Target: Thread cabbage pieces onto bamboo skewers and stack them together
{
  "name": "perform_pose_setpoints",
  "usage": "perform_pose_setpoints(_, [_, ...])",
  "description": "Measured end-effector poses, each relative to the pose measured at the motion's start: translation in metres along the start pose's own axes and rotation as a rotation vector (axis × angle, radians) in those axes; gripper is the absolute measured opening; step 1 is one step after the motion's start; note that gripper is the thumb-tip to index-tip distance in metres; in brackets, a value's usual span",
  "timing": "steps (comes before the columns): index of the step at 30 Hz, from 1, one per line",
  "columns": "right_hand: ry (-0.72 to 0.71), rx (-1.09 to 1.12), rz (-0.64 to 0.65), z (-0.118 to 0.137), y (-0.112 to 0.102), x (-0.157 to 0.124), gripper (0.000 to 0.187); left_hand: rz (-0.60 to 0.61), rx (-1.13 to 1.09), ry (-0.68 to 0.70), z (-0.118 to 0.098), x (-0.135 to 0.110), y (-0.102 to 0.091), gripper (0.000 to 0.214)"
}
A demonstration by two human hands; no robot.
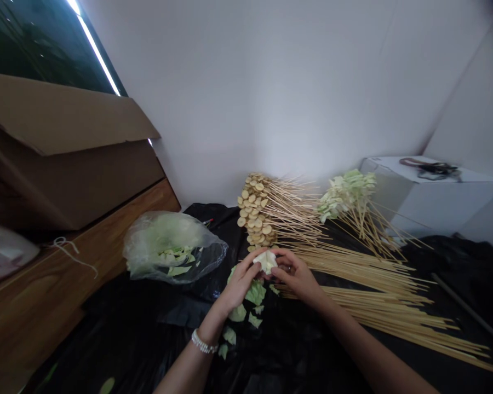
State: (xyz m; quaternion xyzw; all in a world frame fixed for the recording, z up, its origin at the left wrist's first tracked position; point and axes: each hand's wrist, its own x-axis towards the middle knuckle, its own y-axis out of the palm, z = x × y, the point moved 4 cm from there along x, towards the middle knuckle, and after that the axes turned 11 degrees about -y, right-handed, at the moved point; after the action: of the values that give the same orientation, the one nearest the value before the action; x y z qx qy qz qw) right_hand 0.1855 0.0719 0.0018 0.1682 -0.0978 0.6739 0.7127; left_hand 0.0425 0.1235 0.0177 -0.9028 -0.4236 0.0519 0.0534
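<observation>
Between my two hands is a pale piece of cabbage leaf (267,262). My left hand (243,278) grips its left side with the thumb in front, and my right hand (296,272) pinches its right side. Loose green cabbage pieces (255,294) lie on the black plastic sheet (296,350) under and below my hands. Just beyond them is a pile of skewered potato slices (254,210), their sticks pointing right. Bare wooden skewers (378,306) spread out in bundles to the right of my right hand.
A clear plastic bag (168,241) of cabbage pieces lies to the left. Skewered cabbage (349,191) rests at the back right, beside a white box (452,197). A large cardboard box (74,169) stands on the wooden surface (127,230) at left. A white wall rises behind.
</observation>
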Motion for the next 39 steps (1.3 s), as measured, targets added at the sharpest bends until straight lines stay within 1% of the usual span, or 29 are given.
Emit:
perform_pose_setpoints(2, [-0.049, -0.033, 0.022, 0.001, 0.003, -0.002, 0.042, -0.019, 0.035, 0.009, -0.001, -0.001, 0.0, 0.043])
perform_pose_setpoints(6, [-0.109, -0.158, 0.046, 0.002, 0.009, -0.006, 0.036, -0.121, 0.152, 0.048, 0.001, 0.0, -0.001, 0.042])
perform_pose_setpoints(9, [-0.118, -0.142, 0.041, 0.0, 0.01, -0.007, 0.034, -0.112, 0.104, 0.04, 0.005, 0.003, -0.002, 0.05])
perform_pose_setpoints(11, [-0.113, -0.098, 0.039, 0.001, 0.01, -0.007, 0.033, -0.087, 0.076, 0.038, 0.006, 0.004, -0.003, 0.053])
perform_pose_setpoints(14, [-0.091, -0.053, 0.029, 0.003, 0.009, -0.007, 0.032, -0.07, 0.069, 0.046, 0.004, 0.003, -0.004, 0.044])
perform_pose_setpoints(18, [-0.076, -0.058, -0.001, 0.005, 0.009, -0.007, 0.032, -0.102, 0.081, 0.059, 0.002, 0.002, -0.003, 0.029])
perform_pose_setpoints(22, [-0.018, -0.024, -0.077, -0.001, 0.004, -0.006, 0.032, -0.131, 0.113, 0.083, -0.001, 0.001, -0.001, 0.027])
perform_pose_setpoints(26, [0.043, -0.033, -0.191, -0.01, -0.011, -0.002, 0.034, -0.065, 0.088, 0.064, -0.007, 0.0, -0.001, 0.032])
perform_pose_setpoints(29, [0.06, -0.05, -0.252, -0.01, -0.021, 0.001, 0.034, 0.005, 0.018, 0.031, -0.011, -0.002, -0.003, 0.025])
perform_pose_setpoints(31, [0.036, -0.071, -0.26, -0.008, -0.023, 0.002, 0.035, 0.052, 0.012, 0.018, -0.015, -0.005, -0.003, 0.017])
perform_pose_setpoints(34, [0.008, -0.103, -0.233, -0.005, -0.02, 0.001, 0.037, 0.072, 0.142, 0.042, -0.019, -0.007, -0.002, 0.012])
perform_pose_setpoints(37, [0.002, -0.123, -0.196, -0.006, -0.014, -0.002, 0.037, 0.01, 0.239, 0.072, -0.019, -0.006, -0.003, 0.019])
perform_pose_setpoints(39, [-0.006, -0.139, -0.165, -0.007, -0.009, -0.004, 0.035, -0.077, 0.218, 0.08, -0.016, -0.004, -0.006, 0.024])
